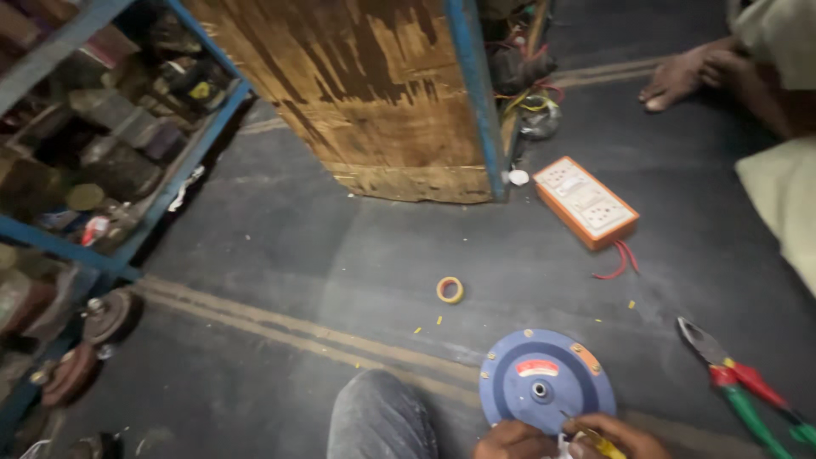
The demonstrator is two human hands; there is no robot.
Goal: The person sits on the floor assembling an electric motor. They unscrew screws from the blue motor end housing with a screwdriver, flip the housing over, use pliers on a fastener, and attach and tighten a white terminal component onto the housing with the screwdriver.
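Dark floor is carrying a blue metal disc, likely heavy and rigid, best lifted by its rim. Both hands, left hand and right hand, are pinching a small yellow-handled tool at its edge

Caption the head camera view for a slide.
Seated on a dark floor, both hands, left hand and right hand, work at the near edge of a blue round disc; pliers lie alongside.

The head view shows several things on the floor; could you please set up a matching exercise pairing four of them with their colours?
Things:
1. round disc
2. switch box
3. tape roll
4. pliers

Colours:
A. orange casing with a white face
B. red and green handles
C. blue
D. yellow

Pairs: 1-C, 2-A, 3-D, 4-B
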